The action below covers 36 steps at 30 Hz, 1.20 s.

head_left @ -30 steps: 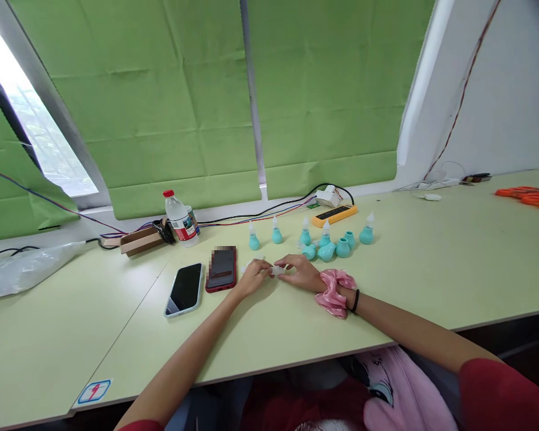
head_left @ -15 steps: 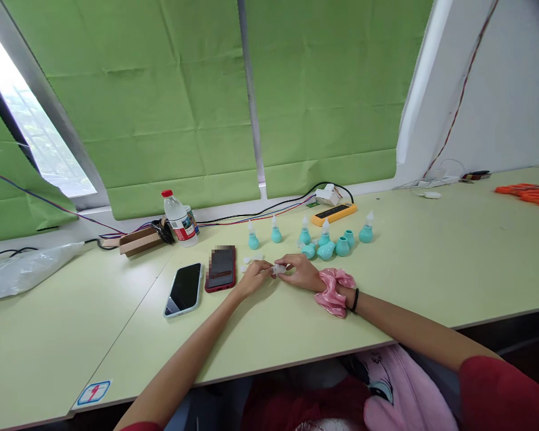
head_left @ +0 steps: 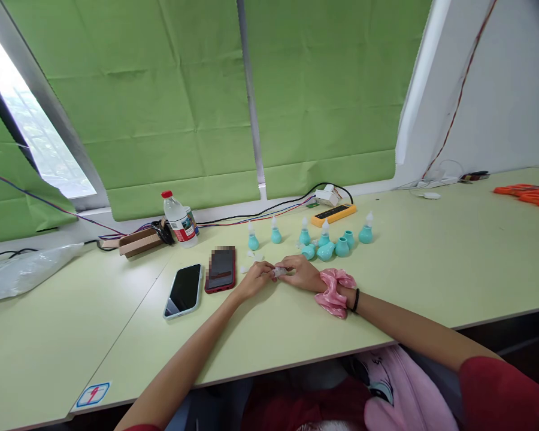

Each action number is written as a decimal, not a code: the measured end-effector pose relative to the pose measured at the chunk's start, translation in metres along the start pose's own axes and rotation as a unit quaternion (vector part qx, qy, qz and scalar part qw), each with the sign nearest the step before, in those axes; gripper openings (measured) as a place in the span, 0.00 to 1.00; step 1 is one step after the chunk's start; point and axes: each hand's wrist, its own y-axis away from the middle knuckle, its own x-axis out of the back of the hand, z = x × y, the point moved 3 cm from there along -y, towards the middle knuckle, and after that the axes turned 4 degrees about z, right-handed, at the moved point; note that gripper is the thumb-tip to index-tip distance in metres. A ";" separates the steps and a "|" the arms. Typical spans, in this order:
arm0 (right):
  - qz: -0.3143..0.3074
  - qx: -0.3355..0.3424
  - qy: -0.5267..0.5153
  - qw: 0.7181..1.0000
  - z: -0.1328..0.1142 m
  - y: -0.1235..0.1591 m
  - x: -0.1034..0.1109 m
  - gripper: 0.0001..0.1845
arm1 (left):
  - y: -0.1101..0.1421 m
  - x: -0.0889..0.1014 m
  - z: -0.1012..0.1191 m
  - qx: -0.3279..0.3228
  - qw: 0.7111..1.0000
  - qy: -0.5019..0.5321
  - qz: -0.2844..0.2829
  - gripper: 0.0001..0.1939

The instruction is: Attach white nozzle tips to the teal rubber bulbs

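Left hand [head_left: 257, 280] dips slightly at centre frame, baring more white pieces [head_left: 259, 257].
It and the right hand [head_left: 300, 272] pinch a translucent piece [head_left: 279, 272]; two-handed adjustment seems under way, next calling for steadiness.

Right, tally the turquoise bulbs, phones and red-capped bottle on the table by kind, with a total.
Turquoise bulbs with pale tips: 5
Turquoise bulbs with no tip showing: 4
Phones: 2
Red-capped bottle: 1
Total: 12
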 end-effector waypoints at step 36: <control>0.078 0.053 -0.027 0.995 -0.010 -0.001 0.002 0.02 | 0.004 0.012 0.021 0.004 0.999 0.012 0.033 0.15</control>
